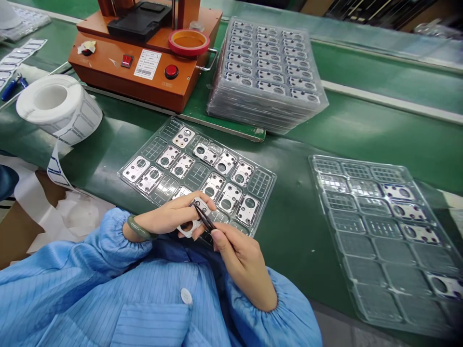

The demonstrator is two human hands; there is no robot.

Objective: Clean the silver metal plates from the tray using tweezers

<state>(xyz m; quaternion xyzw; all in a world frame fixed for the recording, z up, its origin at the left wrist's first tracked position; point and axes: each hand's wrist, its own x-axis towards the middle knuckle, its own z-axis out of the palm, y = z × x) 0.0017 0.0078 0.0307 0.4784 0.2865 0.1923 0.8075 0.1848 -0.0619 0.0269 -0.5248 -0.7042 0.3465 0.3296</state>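
My left hand (177,212) is closed on a small silver metal plate (203,206) with round holes, held over the near edge of a clear plastic tray (273,180). Dark tweezers (204,218) are pinched in my right hand (240,258), and their tips meet the plate. A second plate (186,229) shows just under my left fingers; whether that hand grips it too, I cannot tell. Several similar plates, such as one plate (229,198), lie in the tray's pockets, while other pockets hold none. My hands cover part of the tray's near side.
Behind the tray stands an orange machine (119,79) bearing a roll of red tape (188,43). A tall stack of filled trays (267,82) is beside it. On the left sits a label roll (58,106) near blue-handled pliers (13,87). Another tray (376,246), holding a few plates, lies right.
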